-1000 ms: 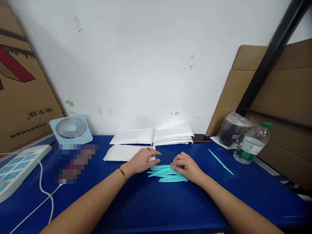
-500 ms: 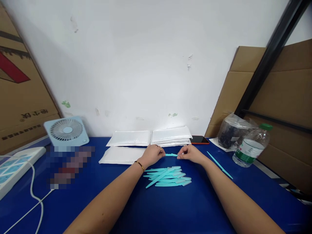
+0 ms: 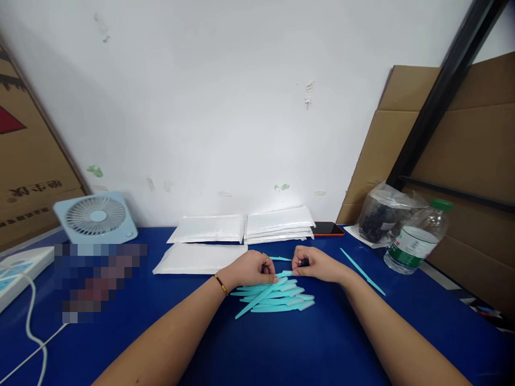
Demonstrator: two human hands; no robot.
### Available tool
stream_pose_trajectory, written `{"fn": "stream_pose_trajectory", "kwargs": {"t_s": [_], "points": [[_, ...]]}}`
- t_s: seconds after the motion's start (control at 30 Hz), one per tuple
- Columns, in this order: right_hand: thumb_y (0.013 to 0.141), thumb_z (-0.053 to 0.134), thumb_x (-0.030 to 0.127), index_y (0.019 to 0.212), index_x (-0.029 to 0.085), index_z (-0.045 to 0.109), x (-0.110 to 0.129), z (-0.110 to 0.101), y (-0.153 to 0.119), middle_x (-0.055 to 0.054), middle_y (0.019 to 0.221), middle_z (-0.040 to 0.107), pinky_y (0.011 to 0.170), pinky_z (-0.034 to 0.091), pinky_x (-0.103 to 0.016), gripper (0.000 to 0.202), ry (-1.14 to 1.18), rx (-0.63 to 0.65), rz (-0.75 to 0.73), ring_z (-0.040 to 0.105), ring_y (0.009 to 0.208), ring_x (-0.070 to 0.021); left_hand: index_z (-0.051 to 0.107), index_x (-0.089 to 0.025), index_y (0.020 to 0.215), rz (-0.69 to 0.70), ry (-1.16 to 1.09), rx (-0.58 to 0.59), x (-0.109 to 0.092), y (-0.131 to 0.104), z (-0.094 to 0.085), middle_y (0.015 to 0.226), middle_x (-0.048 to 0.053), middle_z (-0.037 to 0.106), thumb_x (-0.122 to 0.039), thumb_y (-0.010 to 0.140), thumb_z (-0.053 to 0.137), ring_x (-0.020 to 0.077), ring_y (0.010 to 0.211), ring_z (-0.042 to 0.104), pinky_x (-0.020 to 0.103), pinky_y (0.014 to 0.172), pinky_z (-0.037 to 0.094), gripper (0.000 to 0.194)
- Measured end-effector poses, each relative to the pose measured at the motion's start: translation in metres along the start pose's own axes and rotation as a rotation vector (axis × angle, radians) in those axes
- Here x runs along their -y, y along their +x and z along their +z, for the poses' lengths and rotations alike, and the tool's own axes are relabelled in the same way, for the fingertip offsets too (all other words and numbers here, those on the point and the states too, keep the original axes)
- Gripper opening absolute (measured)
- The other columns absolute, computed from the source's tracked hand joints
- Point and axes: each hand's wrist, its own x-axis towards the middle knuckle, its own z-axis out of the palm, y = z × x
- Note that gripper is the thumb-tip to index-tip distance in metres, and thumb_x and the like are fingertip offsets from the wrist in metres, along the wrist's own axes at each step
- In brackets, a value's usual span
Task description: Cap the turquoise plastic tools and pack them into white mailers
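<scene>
Several teal eyebrow razors (image 3: 277, 301) with pale covered ends lie in a loose pile on the blue table. At the pile's far edge my right hand (image 3: 316, 264) pinches the covered end of one razor (image 3: 286, 273). My left hand (image 3: 254, 269), with a ring and a bracelet, is closed with thumb and fingertips at the same razor's other end, part of which it hides. Just behind my fingers another razor (image 3: 280, 259) lies by itself. A further single razor (image 3: 362, 271) lies slantwise to the right of my right hand.
White padded mailers (image 3: 201, 258) lie behind, some stacked, beside a phone (image 3: 329, 229). A light-blue fan (image 3: 96, 217) and a power strip (image 3: 24, 271) with cables are at left. A water bottle (image 3: 416, 241) and a plastic-wrapped dark item (image 3: 376, 217) stand at right, near cardboard.
Both hands have let go of a razor, which lies behind them. They have come nearer to the pile and taken hold of another razor there. The view has shifted slightly.
</scene>
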Motion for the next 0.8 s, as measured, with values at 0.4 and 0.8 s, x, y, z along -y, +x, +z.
{"fn": "stream_pose_trajectory", "kwargs": {"t_s": [0.4, 0.8], "points": [[0.072, 0.063, 0.038, 0.073, 0.018, 0.066, -0.023, -0.027, -0.012, -0.002, 0.076, 0.058, 0.061, 0.039, -0.025, 0.020, -0.069, -0.195, 0.139, 0.052, 0.068, -0.0147, 0.064, -0.022, 0.085, -0.136, 0.278, -0.346, 0.004, 0.009, -0.007, 0.080, 0.001, 0.063, -0.044, 0.073, 0.061, 0.0164, 0.075, 0.057, 0.025, 0.064, 0.038, 0.025], [0.074, 0.062, 0.046, 0.076, 0.019, 0.064, 0.020, 0.011, 0.006, 0.000, 0.082, 0.052, 0.072, 0.038, -0.027, 0.027, 0.014, 0.001, -0.084, 0.051, 0.073, -0.0132, 0.065, -0.018, 0.080, -0.099, -0.022, -0.025, -0.016, 0.002, -0.015, 0.068, 0.000, 0.062, -0.053, 0.070, 0.057, 0.0112, 0.057, 0.052, 0.021, 0.049, 0.033, 0.038]]}}
